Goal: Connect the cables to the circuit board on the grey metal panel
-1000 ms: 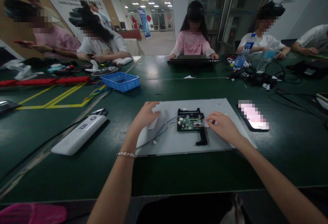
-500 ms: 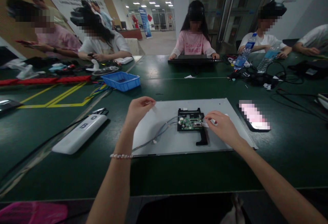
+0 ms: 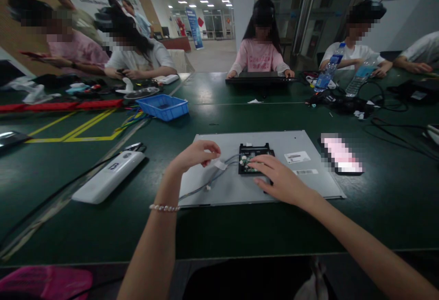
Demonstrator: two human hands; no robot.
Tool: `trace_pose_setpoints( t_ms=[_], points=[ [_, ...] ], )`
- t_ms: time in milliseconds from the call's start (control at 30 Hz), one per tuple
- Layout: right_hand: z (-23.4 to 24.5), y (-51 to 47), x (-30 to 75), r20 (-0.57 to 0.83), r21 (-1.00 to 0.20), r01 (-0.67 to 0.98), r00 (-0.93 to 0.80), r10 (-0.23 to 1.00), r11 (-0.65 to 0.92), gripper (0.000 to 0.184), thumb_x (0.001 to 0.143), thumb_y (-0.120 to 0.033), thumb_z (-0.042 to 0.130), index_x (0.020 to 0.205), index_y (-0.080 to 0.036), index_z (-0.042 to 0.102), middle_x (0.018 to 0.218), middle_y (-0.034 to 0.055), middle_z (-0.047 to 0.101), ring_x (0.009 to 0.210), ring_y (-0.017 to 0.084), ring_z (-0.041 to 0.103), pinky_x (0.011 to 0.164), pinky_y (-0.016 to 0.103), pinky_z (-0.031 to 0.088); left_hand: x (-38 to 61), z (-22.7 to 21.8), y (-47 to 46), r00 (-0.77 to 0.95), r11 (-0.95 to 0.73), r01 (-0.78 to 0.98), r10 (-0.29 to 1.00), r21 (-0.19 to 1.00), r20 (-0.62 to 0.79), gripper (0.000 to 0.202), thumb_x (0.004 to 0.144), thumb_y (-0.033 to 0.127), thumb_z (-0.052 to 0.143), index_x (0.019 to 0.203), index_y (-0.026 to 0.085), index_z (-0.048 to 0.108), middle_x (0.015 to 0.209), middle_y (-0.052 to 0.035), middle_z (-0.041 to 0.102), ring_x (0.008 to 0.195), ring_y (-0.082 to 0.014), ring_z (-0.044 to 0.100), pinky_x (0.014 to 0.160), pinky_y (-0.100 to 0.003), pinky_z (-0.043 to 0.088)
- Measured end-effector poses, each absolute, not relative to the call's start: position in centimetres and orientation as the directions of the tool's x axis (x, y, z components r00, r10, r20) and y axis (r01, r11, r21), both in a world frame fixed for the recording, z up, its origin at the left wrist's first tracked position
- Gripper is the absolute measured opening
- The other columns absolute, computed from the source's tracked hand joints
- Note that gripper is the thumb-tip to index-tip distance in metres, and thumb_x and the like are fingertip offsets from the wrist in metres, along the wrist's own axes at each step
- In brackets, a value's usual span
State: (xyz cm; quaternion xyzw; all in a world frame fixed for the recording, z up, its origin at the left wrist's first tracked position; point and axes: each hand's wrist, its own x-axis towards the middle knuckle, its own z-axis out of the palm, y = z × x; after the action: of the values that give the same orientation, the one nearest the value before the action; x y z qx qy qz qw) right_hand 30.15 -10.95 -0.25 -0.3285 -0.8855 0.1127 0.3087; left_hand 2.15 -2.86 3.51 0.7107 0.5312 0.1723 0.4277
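My left hand (image 3: 200,154) is closed in a pinch above the left part of a flat grey-white panel (image 3: 291,185). From its fingertips hangs a small whitish strip, like a piece of tape (image 3: 221,165). My right hand (image 3: 279,179) is open, its fingers spread over the green circuit board (image 3: 245,164) and hiding much of it. Whether they touch the board I cannot tell. The board sits in a black bracket (image 3: 255,146) on the panel. Grey cables (image 3: 197,191) run from the board to the panel's lower left, passing below my left hand.
On the green table (image 3: 219,227), a white power bank (image 3: 109,176) lies left of the panel and a phone (image 3: 341,153) lies right. A blue bin (image 3: 164,107) stands beyond. Bottles (image 3: 329,69) and black cables (image 3: 401,131) are at the right. Other people sit around the table.
My right hand has moved left over the circuit board, and its fingers have spread from a pinch. My left hand has come right and slightly lower, with the strip at its fingertips.
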Motion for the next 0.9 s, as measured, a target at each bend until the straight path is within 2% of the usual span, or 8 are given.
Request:
trace_pose_setpoints(
  t_ms=[100,200,400,567,733,800,900],
  points=[
    [0.3,-11.3,29.0,0.424,-0.315,0.460,-0.714,0.557,0.830,0.043,0.087,-0.030,0.050,0.128,-0.019,0.045,0.133,0.0098,0.047,0.128,0.024,0.035,0.104,0.047,0.035,2.2,3.6,-3.0,0.411,-0.067,0.648,0.869,0.759,-0.275,0.023,0.069,0.033,0.061,0.084,0.015,0.060,0.074,-0.0018,0.058,0.052,-0.0093,0.049,0.045,-0.021,0.040],
    [1.0,-11.2,27.9,0.403,-0.259,0.425,-0.768,0.497,0.867,0.043,0.087,-0.031,0.050,0.128,-0.016,0.046,0.133,0.0114,0.047,0.129,0.024,0.034,0.105,0.045,0.033,2.1,4.3,-3.3,0.438,-0.089,0.601,0.868,0.794,-0.234,0.023,0.070,0.034,0.061,0.085,0.016,0.059,0.074,-0.0002,0.055,0.052,-0.0078,0.046,0.045,-0.020,0.037],
    [2.0,-10.4,26.0,0.439,-0.243,0.410,-0.762,0.477,0.879,0.041,0.090,-0.032,0.045,0.126,-0.012,0.046,0.132,0.0139,0.048,0.127,0.022,0.037,0.106,0.041,0.033,1.7,4.9,-3.6,0.455,-0.036,0.522,0.857,0.852,-0.243,0.024,0.072,0.035,0.060,0.088,0.018,0.057,0.078,0.0005,0.053,0.048,-0.0042,0.036,0.043,-0.019,0.029],
    [1.1,-10.5,24.9,0.420,-0.237,0.425,-0.766,0.487,0.873,0.043,0.091,-0.036,0.042,0.126,-0.011,0.047,0.131,0.0146,0.049,0.127,0.023,0.037,0.105,0.041,0.033,1.7,3.2,-3.0,0.446,-0.010,0.601,0.834,0.799,-0.325,0.026,0.070,0.034,0.060,0.089,0.017,0.057,0.078,-0.0005,0.055,0.052,-0.0075,0.043,0.045,-0.021,0.034],
    [0.0,-10.8,24.5,0.342,-0.207,0.408,-0.822,0.456,0.889,0.047,0.091,-0.041,0.042,0.125,-0.010,0.048,0.129,0.0137,0.052,0.124,0.023,0.041,0.104,0.039,0.033,1.8,2.4,-2.6,0.391,-0.005,0.709,0.835,0.705,-0.387,0.026,0.068,0.030,0.058,0.091,0.017,0.058,0.078,-0.0017,0.057,0.051,-0.0089,0.044,0.043,-0.021,0.032],
    [-0.2,-10.9,24.4,0.320,-0.184,0.408,-0.836,0.447,0.894,0.047,0.091,-0.042,0.041,0.123,-0.010,0.050,0.129,0.0133,0.052,0.124,0.023,0.041,0.105,0.039,0.031,1.8,2.6,-2.7,0.343,-0.001,0.725,0.868,0.688,-0.360,0.031,0.067,0.031,0.060,0.095,0.018,0.058,0.084,-0.0029,0.059,0.054,-0.0094,0.046,0.043,-0.020,0.031],
    [-0.3,-11.0,24.4,0.297,-0.154,0.416,-0.846,0.443,0.896,0.044,0.091,-0.043,0.040,0.117,-0.011,0.054,0.127,0.0129,0.054,0.122,0.023,0.044,0.106,0.040,0.028,2.1,3.6,-3.0,0.269,-0.061,0.686,0.947,0.725,-0.175,0.035,0.071,0.038,0.059,0.101,0.020,0.056,0.096,-0.0038,0.058,0.059,-0.0096,0.046,0.044,-0.019,0.031]
  ],
)
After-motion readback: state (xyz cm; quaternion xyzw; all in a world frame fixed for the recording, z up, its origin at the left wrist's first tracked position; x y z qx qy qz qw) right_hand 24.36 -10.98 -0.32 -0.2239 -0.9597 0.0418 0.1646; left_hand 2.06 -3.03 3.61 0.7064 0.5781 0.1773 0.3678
